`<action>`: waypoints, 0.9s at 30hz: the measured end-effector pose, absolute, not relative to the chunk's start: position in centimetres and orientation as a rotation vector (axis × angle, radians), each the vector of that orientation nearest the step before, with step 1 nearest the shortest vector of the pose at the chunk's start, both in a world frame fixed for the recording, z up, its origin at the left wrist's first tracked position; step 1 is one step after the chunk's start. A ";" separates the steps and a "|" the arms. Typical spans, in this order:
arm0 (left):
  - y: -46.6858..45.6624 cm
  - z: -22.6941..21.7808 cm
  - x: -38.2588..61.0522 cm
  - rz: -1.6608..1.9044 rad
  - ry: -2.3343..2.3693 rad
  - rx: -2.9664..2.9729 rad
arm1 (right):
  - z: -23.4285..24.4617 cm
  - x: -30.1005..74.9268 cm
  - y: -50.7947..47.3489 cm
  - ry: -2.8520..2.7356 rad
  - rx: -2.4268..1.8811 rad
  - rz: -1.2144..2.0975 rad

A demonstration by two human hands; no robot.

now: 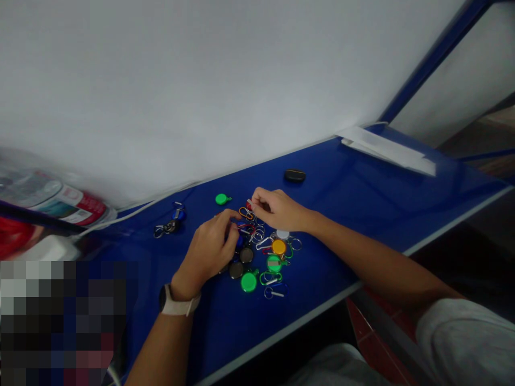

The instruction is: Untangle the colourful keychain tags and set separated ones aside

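Right fingertips (255,195) closed on a small red clip (249,205), its long axis mostly hidden; left fingers (225,228) curled down over a dark blue piece (240,241), grip unclear. Just under and between both hands, a tangle of wire carabiners (257,233) and round badge reels (248,282), with an orange carabiner (246,213) slanting beside the right fingertips. Farther off, a green reel (221,199), black case (295,176) and keyrings (171,225) on a blue tabletop (341,182).
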State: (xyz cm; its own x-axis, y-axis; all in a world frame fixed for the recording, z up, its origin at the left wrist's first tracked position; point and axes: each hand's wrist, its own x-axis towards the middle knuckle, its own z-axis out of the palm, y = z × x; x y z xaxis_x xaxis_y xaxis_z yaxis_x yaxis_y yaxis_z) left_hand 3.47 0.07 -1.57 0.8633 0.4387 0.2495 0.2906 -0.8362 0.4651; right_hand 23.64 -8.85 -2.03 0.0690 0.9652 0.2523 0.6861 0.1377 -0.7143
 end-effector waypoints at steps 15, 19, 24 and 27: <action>2.4 -2.8 2.0 0.454 0.748 2.831 | -2.7 23.7 -8.7 -1.788 -1.555 0.341; 2.7 -3.1 2.0 0.465 0.703 2.823 | -2.8 23.8 -8.6 -1.804 -1.519 0.333; 2.8 -3.2 2.1 0.491 0.658 2.820 | -3.0 23.9 -8.6 -1.848 -1.485 0.334; 2.9 -3.4 2.1 0.512 0.630 2.808 | -3.0 23.9 -8.6 -1.868 -1.502 0.375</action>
